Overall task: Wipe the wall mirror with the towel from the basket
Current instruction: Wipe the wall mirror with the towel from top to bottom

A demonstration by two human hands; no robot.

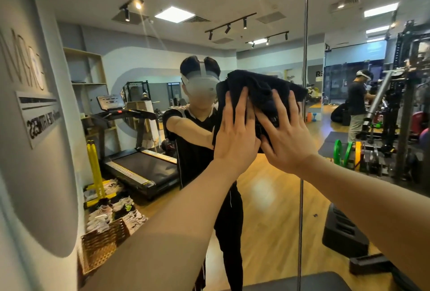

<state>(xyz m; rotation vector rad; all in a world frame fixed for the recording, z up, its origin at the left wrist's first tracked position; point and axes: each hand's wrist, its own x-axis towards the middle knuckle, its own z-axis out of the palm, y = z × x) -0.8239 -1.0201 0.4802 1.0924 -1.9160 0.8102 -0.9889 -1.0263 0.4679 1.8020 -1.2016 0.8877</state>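
A dark, crumpled towel (258, 90) is pressed flat against the wall mirror (267, 193) at about head height. My left hand (235, 132) lies on its lower left part with fingers spread upward. My right hand (287, 134) presses on its lower right part beside it, fingers also spread. Both palms hold the towel against the glass. The mirror shows my own reflection with arms stretched forward. A woven wicker basket (104, 241) stands on the floor at the lower left, beside the mirror's edge.
A grey wall panel with lettering (35, 104) borders the mirror on the left. A vertical seam (303, 127) splits the mirror panels. Reflected in the glass are a treadmill (139, 165), rows of shoes (111, 209), gym racks (400, 104) and another person (358, 104).
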